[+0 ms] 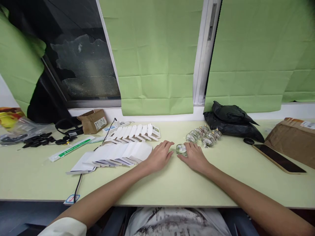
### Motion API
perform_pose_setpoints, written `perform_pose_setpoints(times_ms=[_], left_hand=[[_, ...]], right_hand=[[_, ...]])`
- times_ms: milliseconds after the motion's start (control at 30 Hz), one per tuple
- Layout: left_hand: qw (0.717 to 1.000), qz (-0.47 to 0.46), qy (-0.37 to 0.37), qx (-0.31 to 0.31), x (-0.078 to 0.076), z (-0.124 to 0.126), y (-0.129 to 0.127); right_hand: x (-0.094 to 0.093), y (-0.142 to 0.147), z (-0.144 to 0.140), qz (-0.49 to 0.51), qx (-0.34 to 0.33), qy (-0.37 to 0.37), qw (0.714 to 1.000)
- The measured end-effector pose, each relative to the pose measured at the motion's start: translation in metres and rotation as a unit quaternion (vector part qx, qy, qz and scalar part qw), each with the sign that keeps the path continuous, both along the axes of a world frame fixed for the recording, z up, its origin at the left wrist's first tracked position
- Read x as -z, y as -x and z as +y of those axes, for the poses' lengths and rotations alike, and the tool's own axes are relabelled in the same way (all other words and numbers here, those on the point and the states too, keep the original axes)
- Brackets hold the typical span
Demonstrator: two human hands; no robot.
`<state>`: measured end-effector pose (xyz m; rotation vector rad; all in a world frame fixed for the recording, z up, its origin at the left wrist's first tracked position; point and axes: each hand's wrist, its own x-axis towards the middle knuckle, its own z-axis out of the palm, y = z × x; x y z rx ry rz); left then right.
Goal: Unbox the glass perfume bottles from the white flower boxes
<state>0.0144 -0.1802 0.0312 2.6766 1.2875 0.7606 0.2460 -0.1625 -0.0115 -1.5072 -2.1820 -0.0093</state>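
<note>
Plainly, the fanned white cards (115,154) lie just beside the left hand (158,157), which rests flat with fingers spread and nothing in it; a careless sweep there could scatter them. The right hand (194,157) cups a small glass bottle (181,149) with its fingertips, loosely. The clustered bottles (204,136) near it could be knocked over and roll.

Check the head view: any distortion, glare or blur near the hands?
Head view: wide-angle bending bows the table edge and window frame; even, soft light, faint shadows; small highlights on the glass bottle between left hand and right hand; hands sharp.
</note>
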Motion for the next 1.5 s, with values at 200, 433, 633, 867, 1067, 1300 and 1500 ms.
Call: perform_pose_setpoints(times_ms=[200,433,633,867,1067,1300,1500], left_hand=[[0.99,-0.118,0.081,0.008,0.021,0.004,-0.002],[0.964,-0.192,0.185,-0.007,0.03,0.009,0.0],[0.949,-0.23,0.218,0.011,0.024,0.011,-0.001],[0.941,-0.26,0.214,0.009,0.024,0.018,0.003],[0.957,-0.236,0.17,0.006,0.022,0.013,0.002],[0.963,-0.22,0.156,-0.005,0.021,0.006,-0.001],[0.967,-0.2,0.158,-0.008,0.017,0.004,-0.001]], right_hand=[[0.001,-0.001,0.0,0.002,-0.025,-0.01,1.0],[-0.017,-0.002,-0.008,0.042,-0.167,-0.006,0.985],[-0.026,-0.002,-0.015,0.087,-0.236,0.012,0.968],[-0.017,-0.004,-0.007,0.209,-0.25,0.068,0.943],[-0.016,-0.004,-0.005,0.201,-0.253,0.098,0.941],[-0.028,-0.003,-0.015,0.17,-0.28,0.057,0.943],[-0.03,-0.003,-0.015,0.155,-0.288,0.056,0.943]])
